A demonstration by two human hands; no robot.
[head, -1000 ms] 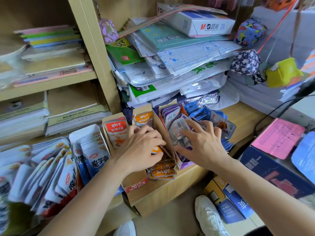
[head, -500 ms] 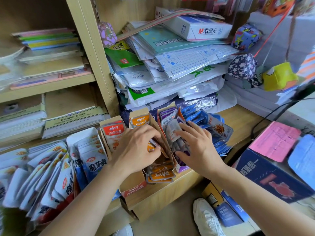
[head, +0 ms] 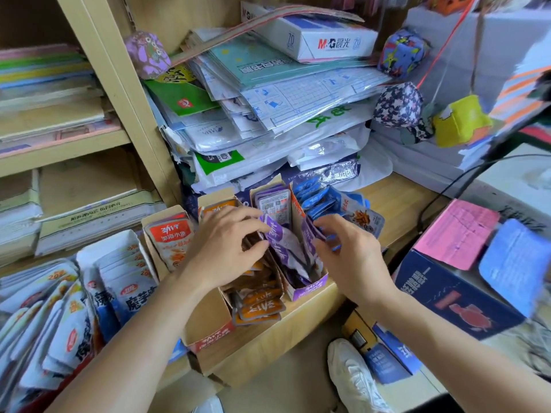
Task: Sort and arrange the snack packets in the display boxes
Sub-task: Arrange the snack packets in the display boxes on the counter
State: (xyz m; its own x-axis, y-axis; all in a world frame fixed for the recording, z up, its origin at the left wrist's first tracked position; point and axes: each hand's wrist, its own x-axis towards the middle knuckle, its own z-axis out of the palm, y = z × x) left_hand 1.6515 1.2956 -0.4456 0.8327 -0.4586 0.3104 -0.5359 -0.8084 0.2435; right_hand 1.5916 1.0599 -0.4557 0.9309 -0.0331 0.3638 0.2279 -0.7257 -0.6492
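In the purple display box (head: 310,289), between orange packets (head: 259,305) and blue packets (head: 328,201), the purple packets (head: 284,248) slump. My left hand (head: 220,248) pinches one top and my right hand (head: 343,257) curls its fingers (head: 323,226) round others. I'm parting the stack, likely to stand them upright.

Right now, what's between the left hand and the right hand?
Head view: purple packets standing loosely in the purple display box. The left hand and the right hand both have their fingers on them.
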